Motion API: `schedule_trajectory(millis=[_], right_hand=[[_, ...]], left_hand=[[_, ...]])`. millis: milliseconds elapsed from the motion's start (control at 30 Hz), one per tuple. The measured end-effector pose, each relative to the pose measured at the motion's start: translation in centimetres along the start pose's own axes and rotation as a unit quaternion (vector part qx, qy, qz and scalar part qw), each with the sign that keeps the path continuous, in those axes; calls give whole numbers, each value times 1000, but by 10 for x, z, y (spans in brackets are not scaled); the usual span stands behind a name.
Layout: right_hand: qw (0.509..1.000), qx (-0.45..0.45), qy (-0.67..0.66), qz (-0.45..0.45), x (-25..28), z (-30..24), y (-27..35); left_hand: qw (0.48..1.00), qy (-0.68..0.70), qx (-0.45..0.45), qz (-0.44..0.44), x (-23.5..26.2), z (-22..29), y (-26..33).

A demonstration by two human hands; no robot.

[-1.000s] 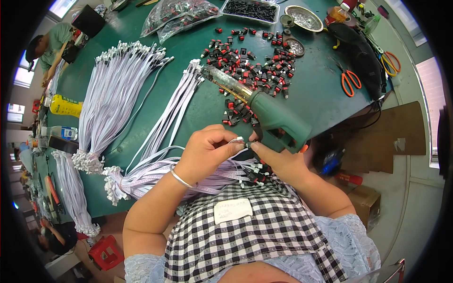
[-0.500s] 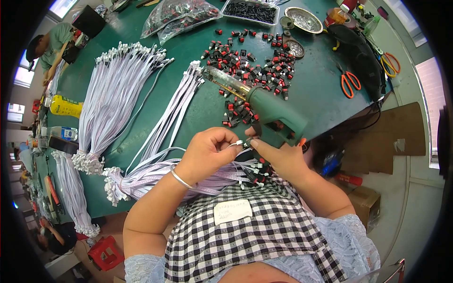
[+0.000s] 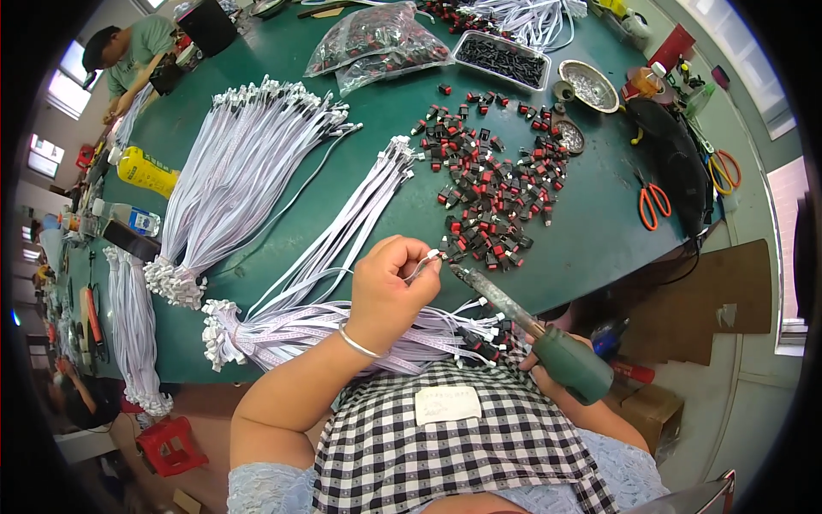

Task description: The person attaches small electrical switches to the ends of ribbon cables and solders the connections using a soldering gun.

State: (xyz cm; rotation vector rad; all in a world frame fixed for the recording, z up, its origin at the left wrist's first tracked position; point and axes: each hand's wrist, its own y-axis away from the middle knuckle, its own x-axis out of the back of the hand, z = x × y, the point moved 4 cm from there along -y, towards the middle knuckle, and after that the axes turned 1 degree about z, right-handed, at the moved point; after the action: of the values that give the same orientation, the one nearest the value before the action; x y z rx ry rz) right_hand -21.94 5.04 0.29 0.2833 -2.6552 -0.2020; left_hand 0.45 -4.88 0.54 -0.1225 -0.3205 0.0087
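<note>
table [image 3: 599, 244] beyond soldering gun [image 3: 528, 324]; near its tip [image 3: 455, 269], your left hand [image 3: 394, 283] pinches cable [image 3: 433, 254], likely limp, best held by end; right hand [image 3: 555, 390] wraps handle [image 3: 572, 364].

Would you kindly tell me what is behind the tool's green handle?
Part of the right hand shows past the edges of the green handle; the handle covers the rest, so the full grip cannot be seen.
</note>
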Motion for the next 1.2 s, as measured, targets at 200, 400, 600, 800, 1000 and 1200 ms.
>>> schedule_trajectory(millis=[200, 400, 600, 800, 1000, 1200], right_hand=[[984, 85, 150, 54, -5, 20, 8], [988, 70, 135, 39, -3, 14, 3], [977, 90, -149, 127, 4, 12, 2], [942, -44, -319, 89, -16, -19, -63], [947, 33, -312, 67, -27, -31, -75], [950, -2, -308, 50, -28, -21, -71]], left_hand=[[996, -64, -61, 7, 0, 10, -1], [993, -88, -80, 8, 0, 12, 0], [996, -59, -52, -29, -3, 9, 0], [990, 38, 24, -136, -6, 4, 5], [984, 53, 11, -170, -9, 10, 6], [981, 6, -65, -183, -12, 11, 4]])
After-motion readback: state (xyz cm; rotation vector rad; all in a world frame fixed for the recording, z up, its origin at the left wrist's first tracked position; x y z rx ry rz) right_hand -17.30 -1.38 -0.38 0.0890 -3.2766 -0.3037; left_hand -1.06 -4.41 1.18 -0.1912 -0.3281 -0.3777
